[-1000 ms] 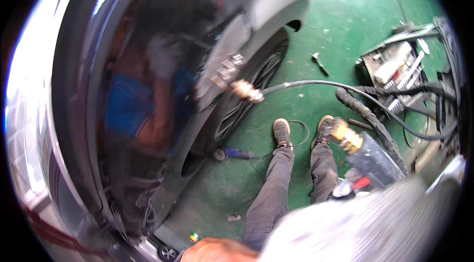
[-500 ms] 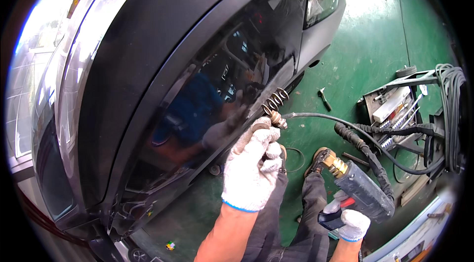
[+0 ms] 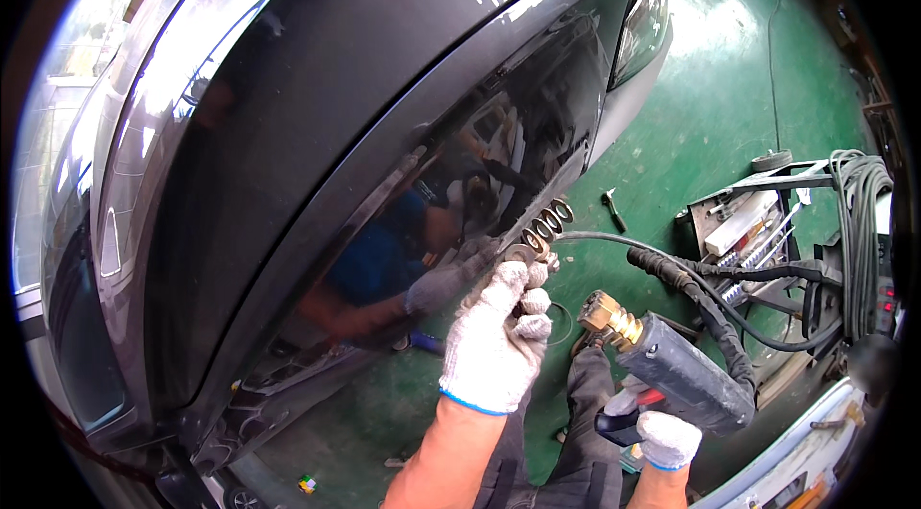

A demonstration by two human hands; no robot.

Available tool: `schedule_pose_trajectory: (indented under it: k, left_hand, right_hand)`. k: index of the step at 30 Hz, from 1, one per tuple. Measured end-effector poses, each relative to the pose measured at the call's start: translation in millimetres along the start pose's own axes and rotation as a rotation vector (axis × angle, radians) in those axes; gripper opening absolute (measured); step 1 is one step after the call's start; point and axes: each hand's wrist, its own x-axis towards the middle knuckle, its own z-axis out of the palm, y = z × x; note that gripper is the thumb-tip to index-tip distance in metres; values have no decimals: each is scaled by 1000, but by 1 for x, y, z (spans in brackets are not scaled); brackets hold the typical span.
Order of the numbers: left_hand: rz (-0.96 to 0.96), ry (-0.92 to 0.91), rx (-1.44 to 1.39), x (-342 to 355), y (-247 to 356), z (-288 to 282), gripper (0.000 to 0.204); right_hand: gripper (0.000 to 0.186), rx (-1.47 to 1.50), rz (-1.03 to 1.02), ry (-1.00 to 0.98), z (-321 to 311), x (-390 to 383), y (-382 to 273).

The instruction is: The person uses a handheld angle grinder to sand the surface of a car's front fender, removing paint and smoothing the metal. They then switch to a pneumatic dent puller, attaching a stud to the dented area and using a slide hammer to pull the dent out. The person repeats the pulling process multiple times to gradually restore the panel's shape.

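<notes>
My left hand (image 3: 494, 336), in a white glove, grips a metal fitting (image 3: 534, 255) topped by several dark metal rings (image 3: 549, 221). It is beside the dark car's side panel (image 3: 451, 154), near a dull grey strip; whether they touch, I cannot tell. My right hand (image 3: 669, 437), also gloved, holds the black handle of a bulky grey tool gun (image 3: 686, 375) with a red trigger and a brass-coloured front (image 3: 609, 317), which points up-left below the rings. A thick wrapped cable (image 3: 672, 274) runs from the gun toward a cart.
The cart (image 3: 729, 221) at the right holds tools and coiled hoses (image 3: 859, 212). A ratchet-like tool (image 3: 614, 210) lies on the green floor (image 3: 720, 96). A thin hose (image 3: 624, 242) arches across. A blue-bodied tool (image 3: 422, 342) lies beside the car, behind my left arm.
My left hand has risen into view with the rings and fitting beside the panel. My right hand and gun have shifted slightly left. My head's view has moved, showing more of the car's top.
</notes>
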Motion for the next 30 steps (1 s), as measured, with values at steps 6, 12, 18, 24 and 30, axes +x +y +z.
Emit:
schedule_pose_trajectory:
  k: [6, 12, 18, 24, 30]
  left_hand:
    - [-46, -39, -93, 6, -6, 7, 19]
    - [-133, -73, -86, 19, -2, -15, 32]
    - [-57, 23, -80, 23, -4, -22, 36]
    - [-159, -119, -241, 23, -7, -9, 30]
    - [-48, 72, -29, 17, -10, 5, 22]
  right_hand:
    - [69, -151, -26, 4, 4, 5, 3]
    - [73, -448, -272, 45, 27, 21, 6]
    - [70, -895, -391, -84, 38, 30, -2]
    - [63, -773, -265, -47, 39, 34, -27]
    - [62, -693, -178, 4, 46, 30, -16]
